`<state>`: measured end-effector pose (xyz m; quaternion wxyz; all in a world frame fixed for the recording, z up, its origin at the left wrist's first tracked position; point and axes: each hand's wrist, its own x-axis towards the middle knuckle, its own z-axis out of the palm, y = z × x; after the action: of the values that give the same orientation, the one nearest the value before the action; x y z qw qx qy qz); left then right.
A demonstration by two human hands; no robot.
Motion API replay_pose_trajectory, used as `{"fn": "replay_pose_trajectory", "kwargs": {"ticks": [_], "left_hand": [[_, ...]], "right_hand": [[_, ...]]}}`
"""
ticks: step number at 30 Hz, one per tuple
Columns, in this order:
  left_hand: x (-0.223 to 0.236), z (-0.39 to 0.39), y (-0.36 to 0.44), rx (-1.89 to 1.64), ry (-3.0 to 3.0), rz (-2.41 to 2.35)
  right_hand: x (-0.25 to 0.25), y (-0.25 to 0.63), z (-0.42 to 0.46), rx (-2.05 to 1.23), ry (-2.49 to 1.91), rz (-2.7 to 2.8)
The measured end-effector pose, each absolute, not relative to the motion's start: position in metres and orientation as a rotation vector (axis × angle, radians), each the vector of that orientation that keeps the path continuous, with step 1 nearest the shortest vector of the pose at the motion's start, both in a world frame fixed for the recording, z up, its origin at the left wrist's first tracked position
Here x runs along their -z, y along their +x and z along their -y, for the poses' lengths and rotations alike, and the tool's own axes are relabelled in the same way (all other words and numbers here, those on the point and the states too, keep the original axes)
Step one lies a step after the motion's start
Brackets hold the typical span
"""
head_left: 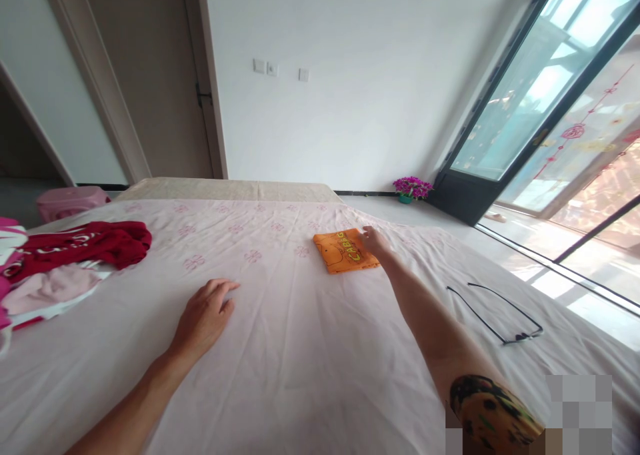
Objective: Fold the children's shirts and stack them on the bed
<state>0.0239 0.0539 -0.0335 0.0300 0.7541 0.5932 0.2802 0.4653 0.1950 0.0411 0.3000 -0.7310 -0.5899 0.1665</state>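
Observation:
A small folded orange cloth [344,251] with yellow lettering lies on the pale pink bed sheet [300,348] toward the far side. My right hand [375,240] reaches out along the bed and touches the cloth's right edge; its fingers are curled over that edge. My left hand [204,316] rests flat on the sheet at the near left, fingers stretched out, holding nothing.
A pile of clothes, dark red [90,243] and pink [47,288], lies at the left edge of the bed. A black wire hanger [495,313] lies on the sheet at right. Beyond stand a pink stool [70,201], a door, a flower pot [412,189] and glass doors.

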Motion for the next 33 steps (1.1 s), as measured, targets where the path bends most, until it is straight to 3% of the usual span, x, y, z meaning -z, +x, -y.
{"fn": "replay_pose_trajectory", "kwargs": {"ticks": [4, 9, 15, 22, 33], "left_hand": [[0.035, -0.055, 0.024, -0.877, 2.325, -1.827], [0.038, -0.056, 0.022, -0.905, 2.339, -1.786], [0.032, -0.052, 0.025, -0.975, 2.296, -1.777], [0.023, -0.049, 0.025, -0.957, 2.235, -1.805], [0.017, -0.04, 0.005, -1.182, 2.079, -2.023]], "right_hand": [[-0.03, 0.421, -0.18, -0.065, -2.048, 1.891], [0.0, 0.37, -0.163, -0.041, -2.029, 2.282], [0.01, 0.367, -0.165, -0.017, -2.075, 2.327], [0.024, 0.342, -0.141, 0.237, -2.07, 2.182], [0.026, 0.297, -0.045, -0.012, -1.841, 2.474]]}}
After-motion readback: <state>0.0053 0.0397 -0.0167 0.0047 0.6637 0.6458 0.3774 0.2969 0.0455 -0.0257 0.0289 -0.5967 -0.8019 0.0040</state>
